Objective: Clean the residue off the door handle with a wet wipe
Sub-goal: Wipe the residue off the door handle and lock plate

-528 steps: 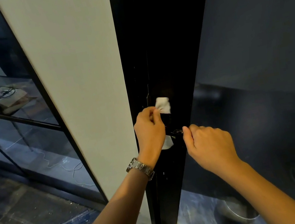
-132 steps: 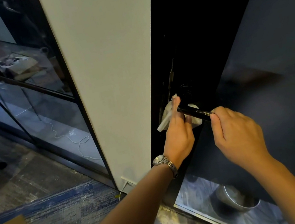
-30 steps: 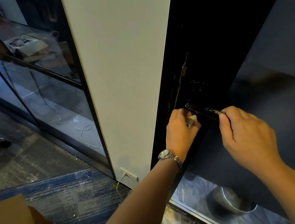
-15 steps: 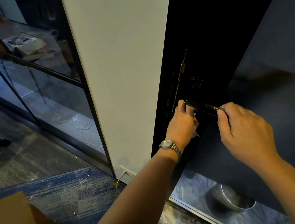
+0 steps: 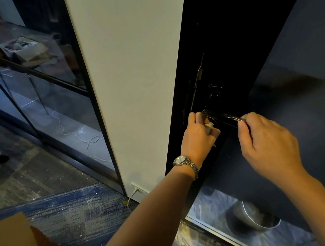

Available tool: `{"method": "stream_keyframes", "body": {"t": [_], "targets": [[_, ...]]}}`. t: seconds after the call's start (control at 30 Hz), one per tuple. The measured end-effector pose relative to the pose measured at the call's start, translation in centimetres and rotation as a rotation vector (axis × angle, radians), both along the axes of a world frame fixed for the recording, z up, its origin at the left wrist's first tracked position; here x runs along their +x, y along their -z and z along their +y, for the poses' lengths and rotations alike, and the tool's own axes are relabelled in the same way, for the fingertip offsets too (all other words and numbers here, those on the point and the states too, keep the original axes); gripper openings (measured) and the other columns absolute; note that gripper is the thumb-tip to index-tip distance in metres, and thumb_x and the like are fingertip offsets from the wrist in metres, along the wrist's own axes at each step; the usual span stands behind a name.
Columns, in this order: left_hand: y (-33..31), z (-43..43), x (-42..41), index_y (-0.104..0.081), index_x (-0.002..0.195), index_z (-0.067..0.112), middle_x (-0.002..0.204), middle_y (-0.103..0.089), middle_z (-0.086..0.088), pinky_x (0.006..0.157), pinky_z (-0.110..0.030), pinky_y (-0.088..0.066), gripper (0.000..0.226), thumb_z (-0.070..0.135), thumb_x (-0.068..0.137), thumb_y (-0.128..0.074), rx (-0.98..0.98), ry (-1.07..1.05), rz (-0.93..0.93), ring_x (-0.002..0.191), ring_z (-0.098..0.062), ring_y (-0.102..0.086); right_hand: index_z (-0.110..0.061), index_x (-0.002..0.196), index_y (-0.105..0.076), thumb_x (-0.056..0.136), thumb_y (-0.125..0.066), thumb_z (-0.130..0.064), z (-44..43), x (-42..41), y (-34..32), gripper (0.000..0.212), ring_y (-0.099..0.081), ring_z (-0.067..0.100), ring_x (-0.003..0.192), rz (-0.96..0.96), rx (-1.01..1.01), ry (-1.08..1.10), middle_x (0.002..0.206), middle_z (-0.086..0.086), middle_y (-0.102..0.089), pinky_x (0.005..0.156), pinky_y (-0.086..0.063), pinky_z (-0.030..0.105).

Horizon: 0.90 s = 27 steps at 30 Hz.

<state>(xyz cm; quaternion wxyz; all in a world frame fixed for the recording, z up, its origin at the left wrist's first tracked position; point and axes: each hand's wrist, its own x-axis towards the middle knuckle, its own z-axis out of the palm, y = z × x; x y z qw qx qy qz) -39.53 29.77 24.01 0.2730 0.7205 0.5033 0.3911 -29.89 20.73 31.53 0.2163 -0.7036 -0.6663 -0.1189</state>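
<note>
Your left grip (image 5: pixel 198 138) curls round the wet wipe (image 5: pixel 209 128), pressed at the inner end of the dark door handle (image 5: pixel 224 119) on the black door (image 5: pixel 226 24), while your right grip (image 5: pixel 267 143) pinches the handle's outer end.

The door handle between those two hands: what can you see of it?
The door handle is a straight, glossy black lever, metal by its look, sloping slightly on the dark door. The right hand pinches its free end; the left hand holds a white wipe at its pivot end. Pale glints streak its top; residue or reflection, I cannot tell.
</note>
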Motion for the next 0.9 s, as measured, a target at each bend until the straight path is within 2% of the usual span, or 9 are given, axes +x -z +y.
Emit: {"method": "stream_keyframes", "body": {"t": [0.1,0.17,0.23,0.33,0.43,0.5,0.63,0.77,0.9], "targets": [[0.6,0.1,0.2,-0.043,0.121,0.003,0.118,-0.04,-0.011,0.062,-0.032,-0.053,0.041,0.009,0.084,-0.061,0.087,0.035,0.121,0.069,-0.025,-0.053,-0.006,0.091,-0.058,0.092,-0.036,-0.025,0.0,0.1,0.1,0.029,-0.043,0.017,0.059,-0.007,0.005,-0.007,0.071,0.007,-0.061,0.053,-0.03,0.028],[0.7,0.1,0.2,-0.043,0.119,0.004,0.118,-0.04,-0.011,0.06,-0.033,-0.054,0.04,0.004,0.083,-0.06,0.097,0.039,0.109,0.067,-0.025,-0.054,-0.006,0.09,-0.058,0.093,-0.038,-0.024,0.0,0.1,0.0,0.027,-0.044,0.017,0.06,-0.004,0.003,-0.013,0.071,0.006,-0.061,0.053,-0.03,0.028],[0.6,0.0,0.1,-0.045,0.116,0.004,0.115,-0.042,-0.01,0.064,-0.031,-0.053,0.036,0.004,0.083,-0.061,0.062,0.032,0.026,0.074,-0.025,-0.055,-0.006,0.091,-0.058,0.093,-0.037,-0.025,0.0,0.1,0.0,0.028,-0.044,0.016,0.06,0.001,-0.002,-0.014,0.072,0.006,-0.061,0.054,-0.031,0.028],[0.6,-0.4,-0.5,-0.053,0.11,0.007,0.109,-0.052,-0.009,0.072,-0.016,-0.046,0.028,0.008,0.084,-0.062,-0.034,-0.043,-0.189,0.088,-0.018,-0.056,-0.006,0.092,-0.057,0.092,-0.034,-0.027,0.0,0.1,0.1,0.031,-0.044,0.017,0.059,0.007,-0.009,-0.02,0.071,0.005,-0.06,0.053,-0.029,0.027],[0.6,-0.9,-1.5,-0.062,0.103,0.009,0.101,-0.062,-0.005,0.071,-0.005,-0.048,0.023,0.008,0.081,-0.068,-0.1,-0.066,-0.404,0.08,0.004,-0.058,-0.005,0.092,-0.057,0.093,-0.036,-0.025,-0.1,0.2,0.2,0.028,-0.043,0.017,0.059,0.019,-0.015,-0.017,0.071,0.005,-0.059,0.053,-0.028,0.027],[0.3,-0.8,-2.2,-0.065,0.102,0.007,0.097,-0.065,-0.005,0.067,0.0,-0.043,0.024,0.007,0.079,-0.07,-0.112,-0.006,-0.396,0.074,0.009,-0.058,-0.006,0.092,-0.057,0.093,-0.036,-0.025,0.0,0.1,0.2,0.028,-0.044,0.017,0.059,0.021,-0.02,-0.016,0.071,0.004,-0.058,0.053,-0.028,0.027],[0.3,-0.4,-3.3,-0.069,0.1,0.01,0.095,-0.07,-0.005,0.075,-0.009,-0.044,0.021,0.014,0.079,-0.07,-0.071,0.032,-0.321,0.086,-0.009,-0.061,-0.005,0.092,-0.058,0.092,-0.039,-0.024,-0.1,0.1,0.2,0.027,-0.041,0.016,0.059,0.019,-0.012,-0.018,0.072,0.005,-0.061,0.051,-0.026,0.025],[0.7,-0.7,-3.3,-0.071,0.094,0.013,0.089,-0.069,0.003,0.072,-0.008,-0.044,0.013,0.017,0.084,-0.065,-0.043,-0.012,-0.357,0.082,-0.007,-0.061,-0.006,0.091,-0.058,0.093,-0.041,-0.022,-0.1,0.3,0.2,0.024,-0.041,0.016,0.057,0.015,-0.008,-0.023,0.07,0.004,-0.061,0.046,-0.019,0.018],[0.6,-1.1,-2.5,-0.07,0.094,0.01,0.087,-0.067,-0.002,0.075,-0.017,-0.045,0.012,0.01,0.085,-0.061,0.084,-0.061,-0.307,0.082,-0.011,-0.059,-0.006,0.089,-0.058,0.092,-0.041,-0.023,0.0,0.3,0.2,0.023,-0.04,0.016,0.056,0.025,-0.003,-0.012,0.068,0.004,-0.059,0.048,-0.017,0.013]]}}
